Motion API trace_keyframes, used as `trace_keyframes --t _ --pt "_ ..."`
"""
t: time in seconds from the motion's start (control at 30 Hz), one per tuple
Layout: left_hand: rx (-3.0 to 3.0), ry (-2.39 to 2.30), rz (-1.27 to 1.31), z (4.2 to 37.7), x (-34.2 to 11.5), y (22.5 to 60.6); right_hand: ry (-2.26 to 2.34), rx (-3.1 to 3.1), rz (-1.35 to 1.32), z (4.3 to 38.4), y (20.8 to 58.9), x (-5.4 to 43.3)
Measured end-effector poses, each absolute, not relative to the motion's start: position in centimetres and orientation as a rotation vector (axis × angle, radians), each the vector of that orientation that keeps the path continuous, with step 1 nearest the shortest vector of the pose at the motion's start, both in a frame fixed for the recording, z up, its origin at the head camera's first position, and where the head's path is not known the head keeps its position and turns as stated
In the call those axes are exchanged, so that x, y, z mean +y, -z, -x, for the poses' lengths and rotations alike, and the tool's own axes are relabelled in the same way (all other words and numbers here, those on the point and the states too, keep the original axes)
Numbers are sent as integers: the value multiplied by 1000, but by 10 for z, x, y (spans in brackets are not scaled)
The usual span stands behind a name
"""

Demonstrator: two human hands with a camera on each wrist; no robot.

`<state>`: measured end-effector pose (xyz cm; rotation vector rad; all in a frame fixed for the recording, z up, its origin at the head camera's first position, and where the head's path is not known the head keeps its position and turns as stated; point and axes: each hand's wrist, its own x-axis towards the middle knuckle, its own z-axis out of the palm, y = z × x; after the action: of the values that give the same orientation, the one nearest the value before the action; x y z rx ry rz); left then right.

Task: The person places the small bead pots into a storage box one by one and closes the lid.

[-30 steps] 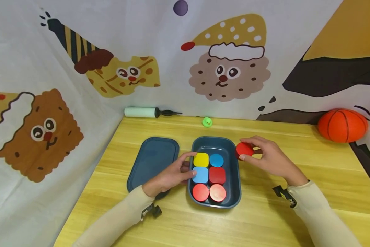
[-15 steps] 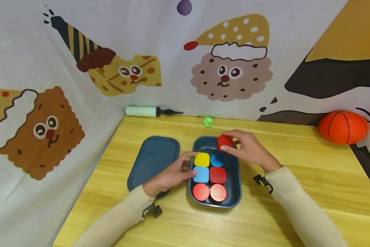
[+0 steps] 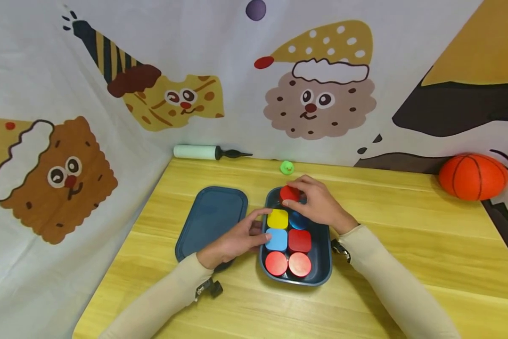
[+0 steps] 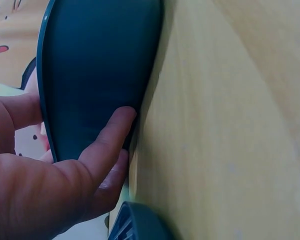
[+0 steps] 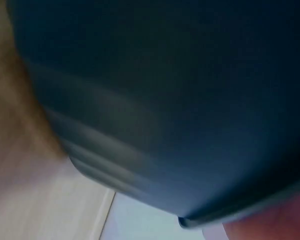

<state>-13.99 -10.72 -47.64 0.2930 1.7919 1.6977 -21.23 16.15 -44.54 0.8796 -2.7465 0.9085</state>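
Note:
My left hand (image 3: 234, 240) grips the left wall of a dark blue rectangular box (image 3: 323, 252), thumb over the rim. In the left wrist view its fingers (image 4: 107, 145) lie along the box's outer wall. With thumb and fingers, my right hand (image 3: 322, 202) holds a round red block (image 3: 289, 193) over the far left corner inside the box. Nearer in the box stand a yellow block (image 3: 277, 219), a light blue block (image 3: 275, 240), a red square block (image 3: 299, 240) and two round red blocks (image 3: 276, 263) at the near end. The right hand partly hides a round blue block (image 3: 296, 220).
A dark blue lid (image 3: 216, 212) lies flat left of the box, partly under the left arm. At the table's back edge are a pale green hand pump (image 3: 196, 152) and a small green duck (image 3: 286, 167). An orange ball (image 3: 473, 177) sits at the far right.
My right hand has carried the round red block leftward, from beyond the box's right rim to its far left corner. The left hand has stayed on the box.

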Motion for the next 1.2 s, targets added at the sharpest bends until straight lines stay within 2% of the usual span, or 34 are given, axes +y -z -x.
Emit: trace_keyframes --t 0.83,1.2 --pt "1793 -1704 -279 139 -113 476 -833 -2817 -847 208 464 146" --pt "1808 -1694 -298 140 -109 477 -1150 -2787 -843 200 448 163"
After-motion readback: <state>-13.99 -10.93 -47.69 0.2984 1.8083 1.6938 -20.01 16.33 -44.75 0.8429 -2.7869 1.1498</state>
